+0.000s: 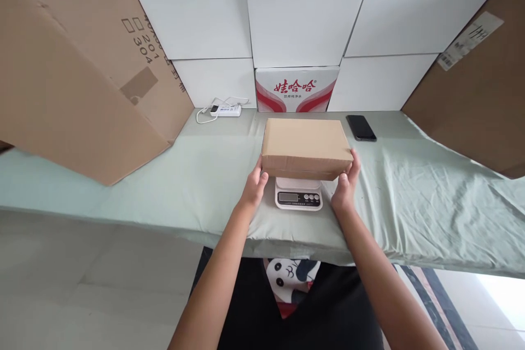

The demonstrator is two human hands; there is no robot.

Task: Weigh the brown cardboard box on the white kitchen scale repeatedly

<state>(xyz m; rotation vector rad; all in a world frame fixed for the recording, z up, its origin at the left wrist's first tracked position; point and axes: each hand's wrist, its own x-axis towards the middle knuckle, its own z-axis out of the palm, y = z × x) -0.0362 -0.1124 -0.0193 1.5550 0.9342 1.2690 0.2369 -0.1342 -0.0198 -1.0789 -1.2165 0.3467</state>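
The left hand (255, 183) and the right hand (345, 183) are gripping the two ends of the flat brown cardboard box (305, 145), which is sitting on the small white kitchen scale (298, 195), so letting go gently probably comes next.

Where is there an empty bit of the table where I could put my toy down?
The widest bare cloth lies left of the scale, between the left hand and the big leaning cardboard. Another bare patch lies right of the right hand, below the phone. The middle is crowded: both hands hold the box over the scale.
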